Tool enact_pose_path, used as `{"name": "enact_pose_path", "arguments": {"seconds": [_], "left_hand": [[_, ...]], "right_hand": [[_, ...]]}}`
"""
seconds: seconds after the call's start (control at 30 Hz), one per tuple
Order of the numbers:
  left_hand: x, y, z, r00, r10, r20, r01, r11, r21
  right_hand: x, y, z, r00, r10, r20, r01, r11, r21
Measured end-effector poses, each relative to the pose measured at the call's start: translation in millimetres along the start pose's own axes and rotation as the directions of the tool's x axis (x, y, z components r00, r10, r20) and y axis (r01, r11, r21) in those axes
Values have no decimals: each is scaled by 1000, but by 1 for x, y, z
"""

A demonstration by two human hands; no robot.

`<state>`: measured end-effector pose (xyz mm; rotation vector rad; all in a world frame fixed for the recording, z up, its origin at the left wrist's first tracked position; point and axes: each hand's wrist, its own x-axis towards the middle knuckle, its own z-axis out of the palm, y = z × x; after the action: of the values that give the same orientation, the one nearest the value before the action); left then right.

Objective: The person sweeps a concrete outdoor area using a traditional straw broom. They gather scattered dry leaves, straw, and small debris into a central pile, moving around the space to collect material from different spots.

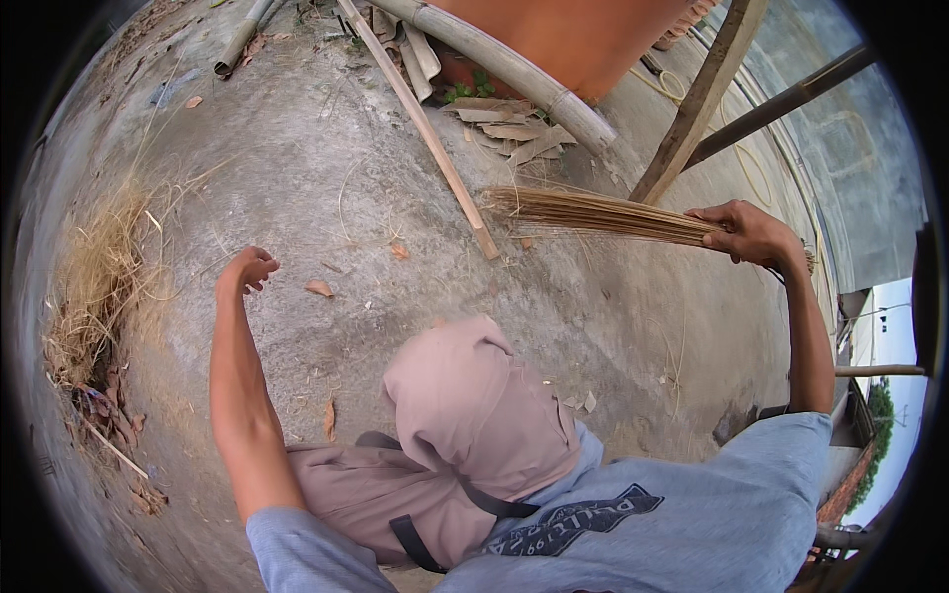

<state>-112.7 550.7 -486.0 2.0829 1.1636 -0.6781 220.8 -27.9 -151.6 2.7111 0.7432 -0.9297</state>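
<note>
My right hand (753, 235) is wrapped round the bound end of a stick broom (613, 214), a long bundle of thin brown sticks. The broom is held nearly level, with its spread tips reaching left past the end of a wooden strip (435, 148). Out to the left, my left hand (255, 269) hangs in the air above the concrete. Its fingers are loosely bent and a little apart, and nothing shows in them. Beyond it lies a heap of dry straw-like fibres (99, 277).
Bamboo poles (514, 69) and flat bark-like scraps (509, 127) lie by an orange surface (578, 40) ahead. Slanting wooden posts (704, 99) stand at the right, near a yellow hose (753, 168). Dry leaves (318, 288) are scattered over the rough concrete ground (297, 198).
</note>
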Motion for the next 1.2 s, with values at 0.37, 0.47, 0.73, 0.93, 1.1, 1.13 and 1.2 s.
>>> {"name": "enact_pose_path", "arguments": {"seconds": [0.37, 0.47, 0.73, 0.93, 1.1, 1.13, 1.2], "left_hand": [[13, 44, 4, 969, 240, -60, -243, 968, -69], [7, 21, -1, 981, 180, -76, -186, 980, -76], [-3, -11, -7, 994, 61, -86, -73, 987, -142], [-25, -36, -21, 994, -51, -97, 43, 995, -89], [-33, -35, -20, 994, -47, -97, 40, 997, -68], [-38, -33, -20, 995, -49, -91, 46, 998, -43], [-38, -34, -19, 993, -7, -117, -3, 997, -80]], "right_hand": [[45, -14, 169, 989, 150, 1, -128, 843, 522], [16, -60, 185, 995, -39, -88, 90, 702, 707], [34, -153, 213, 806, -502, -314, 586, 751, 303], [89, -191, 242, 900, -241, -362, 356, 887, 293], [138, -192, 306, 849, -374, -374, 463, 867, 185], [132, -197, 306, 807, -490, -329, 564, 803, 190], [123, -204, 302, 758, -572, -314, 646, 727, 233]]}}
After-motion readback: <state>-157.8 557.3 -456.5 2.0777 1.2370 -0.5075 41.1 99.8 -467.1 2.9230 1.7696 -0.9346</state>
